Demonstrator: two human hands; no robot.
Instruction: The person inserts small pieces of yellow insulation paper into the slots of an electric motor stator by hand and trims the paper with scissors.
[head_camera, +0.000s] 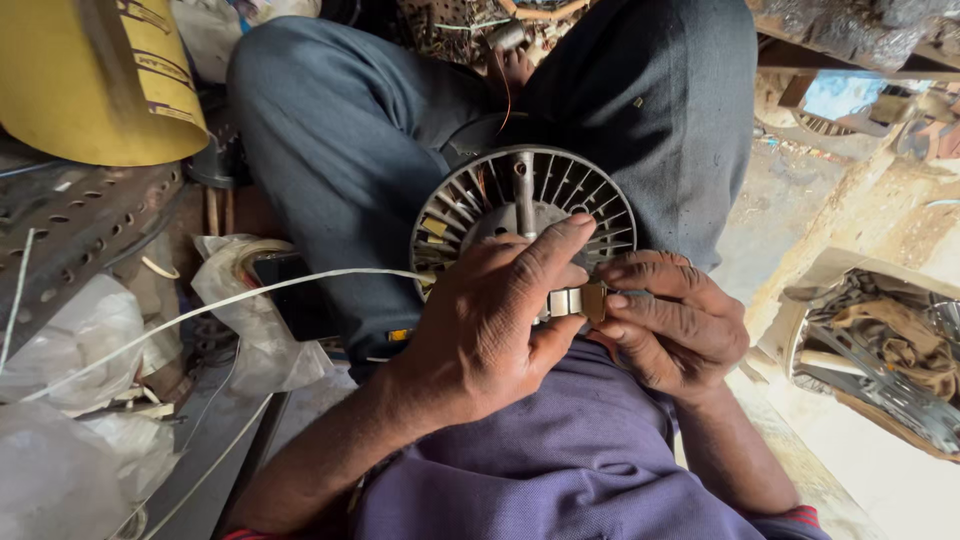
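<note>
Our left hand (490, 320) is curled over the near edge of a round slotted metal disc (523, 215), the thumb stretched up toward twelve o'clock so its tip lies against the disc's face close to the shaft (524, 190). The fingers fold around a small shiny metal piece (562, 301), which shows between our two hands; we cannot tell just what kind of part it is. Our right hand (675, 325) sits at three o'clock from the left, touching it, with its fingers bent inward and their tips pinched on a small tan-coloured bit (592, 298) just beside the metal piece. Both hands are closed, each on its small part.

The disc stands in our lap, between our knees, its slots fanning out from the centre, and the shaft points up toward twelve o'clock. It rests against our grey trousers (350, 150), which fill the upper middle of the view, and our purple shirt (560, 460) lies at six o'clock below the hands.

From the disc's rim at nine o'clock a white cord (250, 295) runs off to the left and down across crumpled clear plastic bags (70, 340). At ten o'clock, well apart, a yellow can (95, 70) stands over a perforated metal sheet (90, 215). At three o'clock, apart from us, a heap of scrap metal (880, 350) lies on the ground.
</note>
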